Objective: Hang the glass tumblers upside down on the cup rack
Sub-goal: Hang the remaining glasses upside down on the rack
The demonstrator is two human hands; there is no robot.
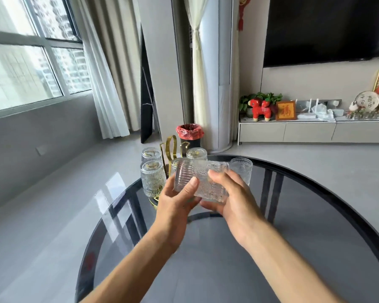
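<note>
A gold cup rack (170,145) stands at the far edge of the dark glass table (315,215). Clear ribbed tumblers hang upside down on it: one at back left (151,154), one at front left (151,181), one at back right (197,154). Another is partly hidden behind my hands. My left hand (173,206) grips a ribbed tumbler (185,173) lying on its side. My right hand (234,200) holds a second tumbler (212,189), tilted and touching the first. One more tumbler (242,169) stands upright on the table to the right of the rack.
A black bin with a red bag (189,133) stands on the floor behind the table. A white column unit (212,84) rises behind it. A low TV cabinet (304,132) with ornaments runs along the right wall. The window wall is on the left.
</note>
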